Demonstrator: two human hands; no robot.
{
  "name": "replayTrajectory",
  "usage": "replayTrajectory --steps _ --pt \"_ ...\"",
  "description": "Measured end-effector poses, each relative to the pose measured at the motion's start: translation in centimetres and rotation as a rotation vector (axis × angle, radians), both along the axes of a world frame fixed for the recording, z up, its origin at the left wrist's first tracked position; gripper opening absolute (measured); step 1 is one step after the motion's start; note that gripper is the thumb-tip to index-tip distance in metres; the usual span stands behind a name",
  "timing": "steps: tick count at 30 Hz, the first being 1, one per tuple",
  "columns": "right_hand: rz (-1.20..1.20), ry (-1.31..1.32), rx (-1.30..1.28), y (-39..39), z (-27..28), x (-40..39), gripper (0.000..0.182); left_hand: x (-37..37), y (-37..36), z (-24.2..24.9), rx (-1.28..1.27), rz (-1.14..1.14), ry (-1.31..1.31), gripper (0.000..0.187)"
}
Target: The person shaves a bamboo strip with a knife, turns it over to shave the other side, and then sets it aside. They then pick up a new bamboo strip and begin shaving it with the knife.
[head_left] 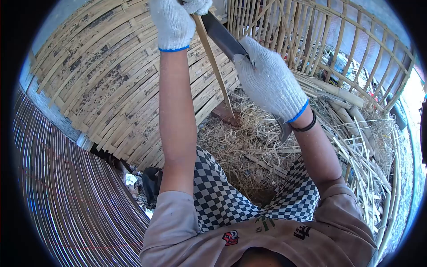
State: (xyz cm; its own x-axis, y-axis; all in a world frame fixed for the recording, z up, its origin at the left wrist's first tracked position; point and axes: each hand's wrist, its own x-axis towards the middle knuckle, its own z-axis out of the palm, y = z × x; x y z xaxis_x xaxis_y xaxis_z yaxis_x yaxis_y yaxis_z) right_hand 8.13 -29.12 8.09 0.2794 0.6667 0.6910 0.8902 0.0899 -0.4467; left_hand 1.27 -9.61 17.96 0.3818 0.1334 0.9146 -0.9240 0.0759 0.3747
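Observation:
My left hand (172,26), in a white knitted glove with a blue cuff, is at the top edge, its fingers curled round the upper end of a bamboo strip (212,62). The strip slants down from it, its lower end over the pile of shavings. My right hand (270,82), gloved alike, is closed on a large knife (220,36). Its dark, broad blade points up and left, against or very near the strip close to my left hand. The curved handle end (284,132) pokes out below my right wrist. The view's edge cuts off part of my left fingers.
A woven bamboo panel (102,71) leans at the left, above a ribbed dark surface (66,191). Curly bamboo shavings (253,147) cover the ground between my knees. Cut bamboo strips (362,164) lie at the right, below a bamboo slat fence (351,31).

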Motion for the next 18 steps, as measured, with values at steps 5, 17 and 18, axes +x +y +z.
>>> replayTrajectory --steps 5,17,18 --pt "-0.071 -0.100 0.030 2.2 1.4 0.2 0.021 0.6 -0.4 -0.3 -0.084 -0.120 -0.022 0.041" --pt "-0.115 -0.165 0.094 4.3 -1.6 0.4 0.021 2.0 -0.7 0.3 -0.071 0.318 -0.072 0.036" --pt "-0.142 -0.195 0.103 4.0 -1.9 0.4 0.020 2.1 -0.8 0.4 -0.071 0.305 -0.054 0.036"
